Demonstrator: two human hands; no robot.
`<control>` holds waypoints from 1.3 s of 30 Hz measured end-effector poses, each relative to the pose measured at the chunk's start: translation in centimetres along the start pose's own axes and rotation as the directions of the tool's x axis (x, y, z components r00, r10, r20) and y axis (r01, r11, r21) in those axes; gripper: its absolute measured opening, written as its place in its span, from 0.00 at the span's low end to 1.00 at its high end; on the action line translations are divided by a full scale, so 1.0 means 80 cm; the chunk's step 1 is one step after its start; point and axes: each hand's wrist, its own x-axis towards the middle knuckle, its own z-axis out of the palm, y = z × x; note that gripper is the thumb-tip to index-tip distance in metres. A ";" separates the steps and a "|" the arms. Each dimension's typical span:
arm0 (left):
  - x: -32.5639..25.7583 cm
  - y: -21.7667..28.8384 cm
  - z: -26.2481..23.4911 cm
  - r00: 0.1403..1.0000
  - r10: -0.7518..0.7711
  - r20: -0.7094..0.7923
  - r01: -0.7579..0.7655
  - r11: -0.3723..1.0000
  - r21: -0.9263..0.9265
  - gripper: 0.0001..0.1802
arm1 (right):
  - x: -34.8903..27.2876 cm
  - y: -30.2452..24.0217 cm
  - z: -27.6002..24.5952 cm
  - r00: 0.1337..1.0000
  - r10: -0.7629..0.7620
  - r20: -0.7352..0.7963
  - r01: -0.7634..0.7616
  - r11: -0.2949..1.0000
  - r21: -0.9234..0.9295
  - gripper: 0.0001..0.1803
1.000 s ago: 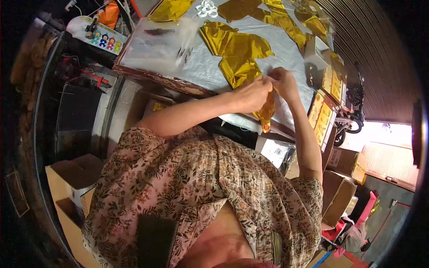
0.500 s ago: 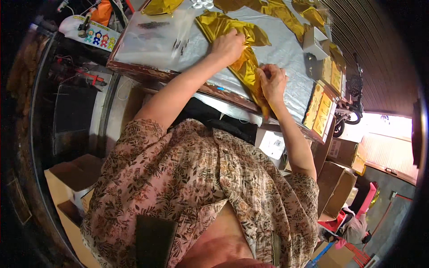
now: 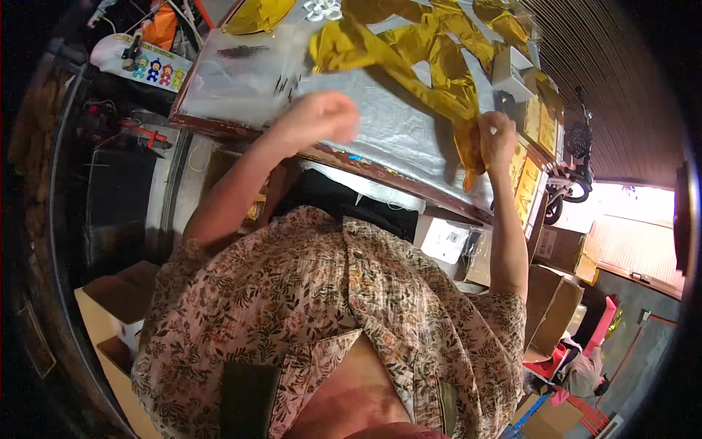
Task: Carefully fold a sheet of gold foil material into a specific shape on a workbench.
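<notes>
A long crumpled gold foil piece (image 3: 431, 73) lies across the silver-covered work table (image 3: 395, 139). My right hand (image 3: 497, 139) is closed on the foil's lower end at the table's right front edge, and a short tail hangs below the fingers. My left hand (image 3: 322, 117) is blurred with curled fingers. It hovers over the table's front left part, apart from the foil and beside a pile of clear plastic sheets (image 3: 241, 80). Whether it holds anything is unclear.
More gold foil pieces (image 3: 263, 14) lie at the table's far side. Flat gold packets (image 3: 537, 124) and a small white box (image 3: 512, 73) sit along the right edge. Cardboard boxes (image 3: 556, 307) stand on the floor to the right and another cardboard box (image 3: 110, 300) to the left. A parked two-wheeler (image 3: 574, 175) is beyond the table.
My left hand left the upper part of the foil and drew back toward the front left. My right hand kept its grip on the lower end, and the foil now lies stretched out.
</notes>
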 end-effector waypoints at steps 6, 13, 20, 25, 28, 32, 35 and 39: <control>0.011 0.070 -0.006 0.943 0.149 0.298 -0.285 0.824 0.490 0.18 | 0.031 0.037 -0.013 0.955 -0.242 0.169 0.261 0.960 -0.100 0.07; 0.074 0.000 -0.012 0.960 0.023 0.278 -0.261 0.425 0.867 0.22 | 0.046 -0.047 0.035 0.933 -0.331 0.139 0.347 0.931 -0.110 0.34; 0.133 -0.007 -0.160 0.841 0.522 0.142 -0.431 0.488 0.759 0.13 | 0.027 -0.061 0.057 0.873 -0.284 0.396 0.279 0.958 0.072 0.31; 0.199 -0.003 -0.316 0.840 0.536 -0.082 -0.191 0.434 0.880 0.16 | 0.041 -0.082 0.036 0.832 -0.221 0.509 0.255 0.967 0.003 0.33; 0.214 -0.024 -0.378 0.860 0.508 -0.043 -0.262 0.512 0.818 0.24 | 0.060 -0.101 0.033 0.853 -0.265 0.450 0.274 0.961 0.046 0.34; 0.227 -0.019 -0.378 0.946 0.321 -0.038 -0.187 0.638 0.747 0.21 | 0.093 -0.132 0.034 0.847 -0.316 0.426 0.316 0.946 0.073 0.35; 0.229 -0.026 -0.373 0.938 0.343 -0.037 -0.220 0.677 0.702 0.16 | 0.135 -0.176 0.049 0.824 -0.413 0.389 0.341 0.908 0.243 0.33; 0.241 -0.037 -0.372 0.886 0.456 -0.081 -0.232 0.589 0.774 0.17 | 0.194 -0.225 0.100 0.771 -0.570 0.285 0.414 0.788 0.455 0.28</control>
